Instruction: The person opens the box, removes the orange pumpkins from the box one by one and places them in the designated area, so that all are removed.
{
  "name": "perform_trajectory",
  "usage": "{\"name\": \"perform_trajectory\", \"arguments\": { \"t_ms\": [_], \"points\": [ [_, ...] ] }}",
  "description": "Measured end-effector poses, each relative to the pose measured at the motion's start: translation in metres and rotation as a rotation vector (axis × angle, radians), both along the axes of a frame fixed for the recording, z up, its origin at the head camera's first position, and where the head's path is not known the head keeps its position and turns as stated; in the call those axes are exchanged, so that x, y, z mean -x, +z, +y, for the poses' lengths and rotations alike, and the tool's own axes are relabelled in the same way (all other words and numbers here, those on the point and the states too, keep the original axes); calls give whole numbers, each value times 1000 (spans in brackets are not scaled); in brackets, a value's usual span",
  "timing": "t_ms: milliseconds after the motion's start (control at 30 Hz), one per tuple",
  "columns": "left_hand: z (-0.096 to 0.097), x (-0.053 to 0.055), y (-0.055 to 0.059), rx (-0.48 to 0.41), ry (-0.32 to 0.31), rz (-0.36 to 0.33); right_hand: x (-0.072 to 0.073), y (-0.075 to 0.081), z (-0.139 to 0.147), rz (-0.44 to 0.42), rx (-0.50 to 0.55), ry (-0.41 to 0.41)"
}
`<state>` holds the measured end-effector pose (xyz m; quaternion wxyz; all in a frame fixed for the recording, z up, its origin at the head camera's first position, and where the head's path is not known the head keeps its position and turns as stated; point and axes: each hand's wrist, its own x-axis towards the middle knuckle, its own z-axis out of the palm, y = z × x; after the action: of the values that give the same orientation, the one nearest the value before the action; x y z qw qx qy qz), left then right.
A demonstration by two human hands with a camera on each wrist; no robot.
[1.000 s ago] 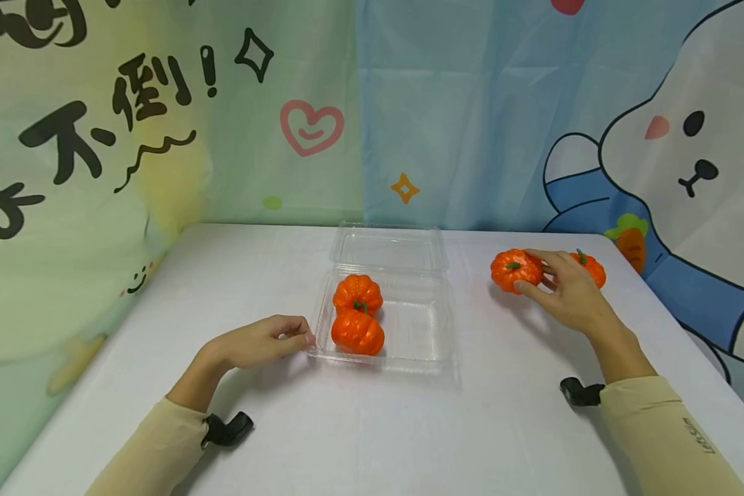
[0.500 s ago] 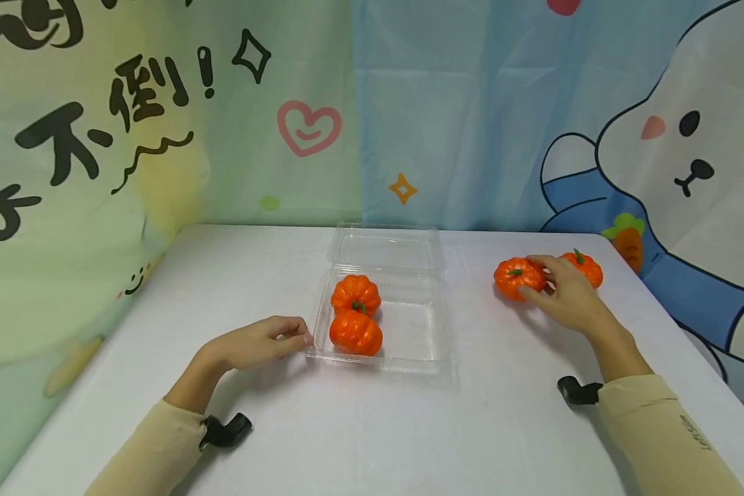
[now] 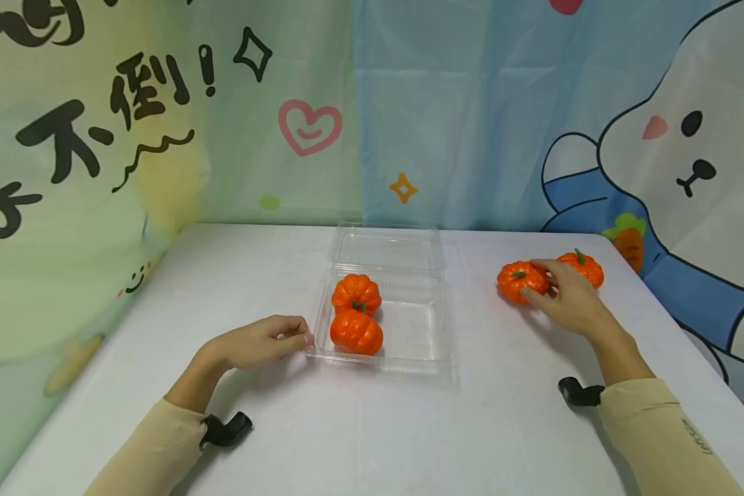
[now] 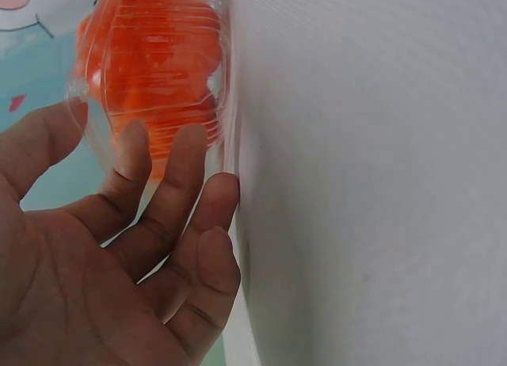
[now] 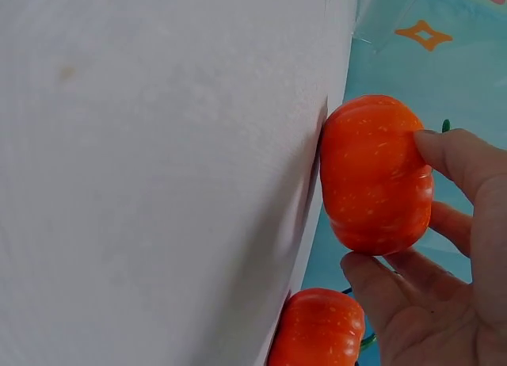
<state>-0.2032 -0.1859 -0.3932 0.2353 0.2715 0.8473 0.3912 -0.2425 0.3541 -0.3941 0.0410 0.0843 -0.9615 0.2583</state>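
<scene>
In the head view, my right hand (image 3: 572,297) holds an orange toy pumpkin (image 3: 516,284) at the right of the table, low over the cloth. The right wrist view has the thumb against the pumpkin's (image 5: 371,180) stem side and fingers along its near end. Behind this hand sits another toy pumpkin (image 3: 589,269), partly covered. My left hand (image 3: 262,342) grips the near left corner of a clear plastic clamshell box (image 3: 417,332). Its thumb (image 4: 78,116) meets the rim, while its fingertips lie at the box wall. Two toy pumpkins, front (image 3: 356,333) and back (image 3: 350,292), fill the box's left half.
The box's clear lid (image 3: 387,248) lies folded back toward the printed curtain (image 3: 446,124). A white cloth covers the table (image 3: 372,434), whose right edge runs near the uncovered pumpkin. Black wrist mounts (image 3: 228,430) stick out from both sleeves.
The pumpkin in my right hand has come down and a little nearer and to the right, closer to the table. My left hand and the box have stayed in place.
</scene>
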Motion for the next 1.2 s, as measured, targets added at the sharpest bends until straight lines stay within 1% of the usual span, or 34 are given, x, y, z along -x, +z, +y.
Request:
{"name": "perform_trajectory", "arguments": {
  "t_ms": [167, 433, 600, 767, 933, 1200],
  "points": [
    [0, 1, -1, 1, -1, -2, 1, 1, 0, -26, -18, -9],
    [-1, 1, 0, 4, 1, -2, 3, 4, -1, -100, -34, -8],
    [0, 1, 0, -6, -3, -12, 2, 5, -1, -102, -41, 6],
    [-1, 2, 0, -5, -10, -9, 2, 6, -4, -101, -62, -11],
    [0, 2, 1, -6, -9, -13, 0, 12, -8, -59, -74, 5],
    [1, 1, 1, -8, -6, -19, -1, 29, -22, 46, -73, 60]
  ]
}}
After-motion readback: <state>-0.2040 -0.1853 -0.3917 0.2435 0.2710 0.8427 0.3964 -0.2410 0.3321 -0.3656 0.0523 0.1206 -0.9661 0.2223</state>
